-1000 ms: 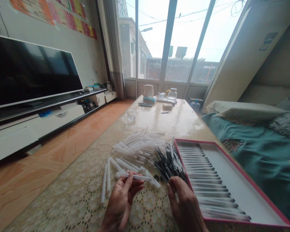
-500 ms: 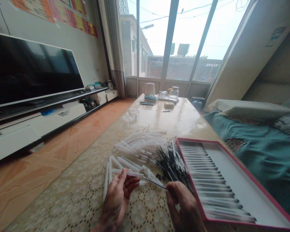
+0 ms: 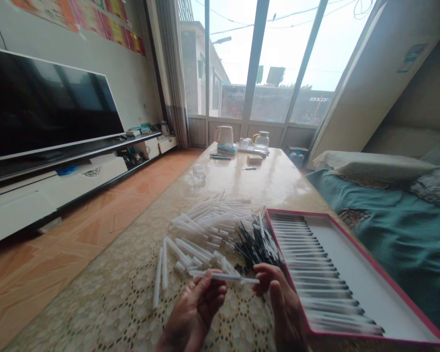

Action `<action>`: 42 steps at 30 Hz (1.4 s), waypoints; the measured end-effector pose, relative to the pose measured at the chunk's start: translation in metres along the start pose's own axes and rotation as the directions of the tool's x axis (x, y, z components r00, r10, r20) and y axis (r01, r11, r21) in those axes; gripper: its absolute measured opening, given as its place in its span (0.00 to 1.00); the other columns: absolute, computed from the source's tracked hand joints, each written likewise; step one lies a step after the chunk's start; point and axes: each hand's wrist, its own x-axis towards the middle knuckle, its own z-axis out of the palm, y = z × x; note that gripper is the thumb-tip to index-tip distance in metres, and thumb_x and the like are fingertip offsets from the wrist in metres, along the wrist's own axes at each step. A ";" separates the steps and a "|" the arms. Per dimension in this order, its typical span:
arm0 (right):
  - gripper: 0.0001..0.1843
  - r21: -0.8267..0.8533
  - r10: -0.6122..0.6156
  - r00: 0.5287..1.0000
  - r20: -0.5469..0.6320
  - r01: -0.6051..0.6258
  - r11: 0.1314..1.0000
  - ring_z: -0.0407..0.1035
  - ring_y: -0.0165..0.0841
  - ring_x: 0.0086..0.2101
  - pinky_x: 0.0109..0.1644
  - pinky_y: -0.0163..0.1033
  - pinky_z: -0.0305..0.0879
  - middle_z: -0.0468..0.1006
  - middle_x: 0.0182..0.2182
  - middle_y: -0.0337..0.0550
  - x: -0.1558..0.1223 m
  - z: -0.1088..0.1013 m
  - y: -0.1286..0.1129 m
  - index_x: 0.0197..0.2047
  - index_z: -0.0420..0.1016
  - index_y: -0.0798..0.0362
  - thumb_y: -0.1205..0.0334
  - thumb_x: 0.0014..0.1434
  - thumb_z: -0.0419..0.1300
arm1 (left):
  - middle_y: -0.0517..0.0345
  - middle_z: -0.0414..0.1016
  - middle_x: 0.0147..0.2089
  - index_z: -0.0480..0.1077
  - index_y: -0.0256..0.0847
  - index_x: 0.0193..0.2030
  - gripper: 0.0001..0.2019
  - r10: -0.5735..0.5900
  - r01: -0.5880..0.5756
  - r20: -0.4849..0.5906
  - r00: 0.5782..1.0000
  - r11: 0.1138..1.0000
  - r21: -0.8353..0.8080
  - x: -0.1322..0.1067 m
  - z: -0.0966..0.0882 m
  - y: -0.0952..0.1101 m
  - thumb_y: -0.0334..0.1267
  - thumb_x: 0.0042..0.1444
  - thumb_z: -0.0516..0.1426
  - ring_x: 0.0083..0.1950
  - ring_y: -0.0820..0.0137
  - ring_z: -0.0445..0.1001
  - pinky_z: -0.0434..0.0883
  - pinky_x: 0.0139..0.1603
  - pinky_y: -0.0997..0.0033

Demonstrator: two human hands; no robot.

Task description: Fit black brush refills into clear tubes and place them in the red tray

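Above the patterned counter (image 3: 106, 303), the left hand (image 3: 196, 305) pinches a translucent white tube (image 3: 231, 277) between thumb and fingers. Its long axis runs crosswise toward the right hand (image 3: 284, 298), whose parted fingers meet or nearly meet its narrow end; contact is unclear.

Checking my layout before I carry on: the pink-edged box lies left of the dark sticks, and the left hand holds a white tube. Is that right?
Not quite: the head view shows the pink-edged box right of the dark sticks. The left hand does hold a white tube.
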 end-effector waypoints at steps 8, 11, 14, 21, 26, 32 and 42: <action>0.24 -0.629 -0.122 0.978 0.172 0.204 0.750 0.56 0.46 0.56 0.51 0.52 0.56 0.65 0.56 0.43 0.015 0.007 0.029 0.47 0.71 0.39 0.76 0.53 0.51 | 0.48 0.80 0.29 0.73 0.32 0.33 0.07 0.034 -0.040 -0.102 0.994 0.997 -0.061 0.003 -0.001 0.008 0.26 0.56 0.54 0.29 0.70 0.79 0.76 0.28 0.76; 0.22 -0.653 -0.078 0.975 0.210 0.199 0.731 0.57 0.44 0.56 0.52 0.50 0.55 0.66 0.55 0.42 0.016 0.010 0.027 0.45 0.71 0.40 0.76 0.53 0.53 | 0.48 0.80 0.29 0.73 0.31 0.32 0.06 0.100 -0.096 -0.115 0.988 0.994 0.043 0.002 -0.001 0.006 0.26 0.56 0.54 0.28 0.70 0.78 0.76 0.29 0.74; 0.16 -0.622 -0.061 0.975 0.215 0.185 0.761 0.58 0.43 0.55 0.53 0.49 0.55 0.69 0.52 0.42 0.016 0.011 0.025 0.39 0.71 0.45 0.76 0.54 0.54 | 0.48 0.80 0.29 0.73 0.31 0.32 0.06 0.127 -0.115 -0.111 0.986 0.987 0.110 0.002 -0.001 0.006 0.26 0.56 0.54 0.28 0.70 0.78 0.76 0.30 0.73; 0.07 -0.246 -0.109 0.988 0.111 0.134 0.960 0.69 0.34 0.35 0.39 0.37 0.65 0.73 0.34 0.42 0.010 0.007 0.018 0.37 0.66 0.51 0.67 0.61 0.48 | 0.50 0.79 0.28 0.73 0.32 0.31 0.03 0.137 -0.128 -0.043 0.990 0.978 0.164 0.002 -0.001 0.007 0.28 0.53 0.58 0.29 0.70 0.77 0.76 0.31 0.74; 0.07 0.091 -0.012 0.987 0.160 -0.003 0.996 0.68 0.30 0.28 0.31 0.31 0.65 0.71 0.28 0.39 0.004 0.004 0.002 0.37 0.68 0.52 0.61 0.62 0.50 | 0.51 0.79 0.29 0.74 0.33 0.32 0.04 0.135 -0.132 -0.005 0.991 0.973 0.188 0.001 0.000 0.006 0.30 0.49 0.61 0.29 0.69 0.77 0.75 0.32 0.74; 0.05 0.157 0.085 0.979 0.188 -0.115 0.981 0.68 0.30 0.29 0.33 0.31 0.65 0.71 0.27 0.39 0.002 0.008 -0.002 0.35 0.68 0.53 0.60 0.59 0.55 | 0.53 0.80 0.29 0.74 0.34 0.34 0.07 0.106 -0.116 0.056 0.993 0.971 0.211 0.002 -0.002 0.004 0.34 0.49 0.62 0.30 0.70 0.77 0.74 0.35 0.74; 0.11 0.219 0.084 0.992 0.097 -0.104 0.970 0.66 0.29 0.25 0.29 0.29 0.64 0.71 0.24 0.38 0.002 0.015 0.000 0.31 0.69 0.53 0.54 0.58 0.56 | 0.53 0.80 0.30 0.74 0.35 0.34 0.07 0.103 -0.118 0.077 0.992 0.966 0.229 0.002 -0.002 0.003 0.36 0.49 0.62 0.30 0.70 0.77 0.74 0.35 0.73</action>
